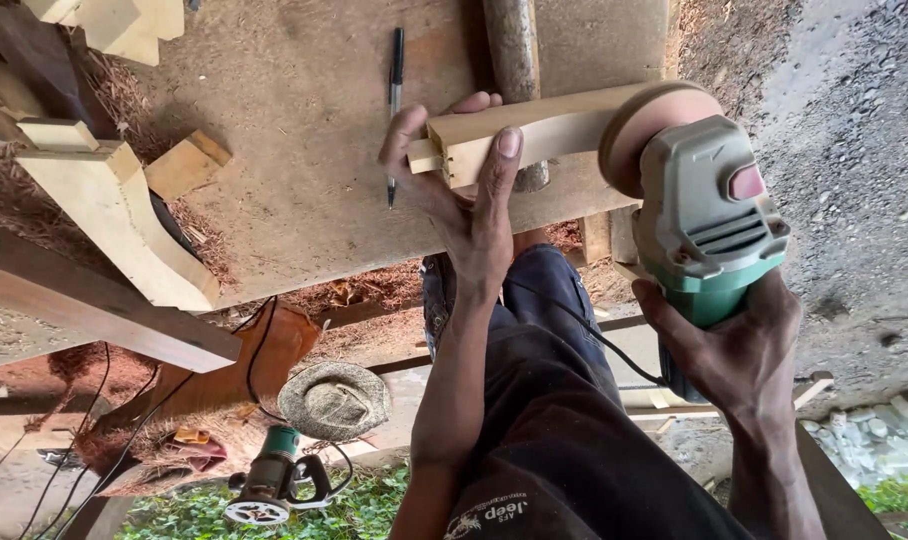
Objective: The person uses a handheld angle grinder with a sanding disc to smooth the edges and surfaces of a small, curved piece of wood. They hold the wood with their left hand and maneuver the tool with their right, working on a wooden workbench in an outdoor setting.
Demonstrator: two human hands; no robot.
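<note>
My left hand (459, 195) grips the end of a pale carved wooden piece (544, 130) with a small tenon, holding it over a dusty plywood workbench (304, 150). My right hand (739, 350) holds a green and grey angle grinder (709, 215) by its body. Its round sanding disc (644, 125) is pressed against the right part of the wooden piece. A black cord runs from the grinder across my dark trousers.
A black pen (394, 100) lies on the bench left of my left hand. Pale curved wooden parts (124, 215) and a small block (186, 165) sit at the left. A straw hat (334, 400), a second power tool (274, 480) and cables lie on the ground. Gravel is at the right.
</note>
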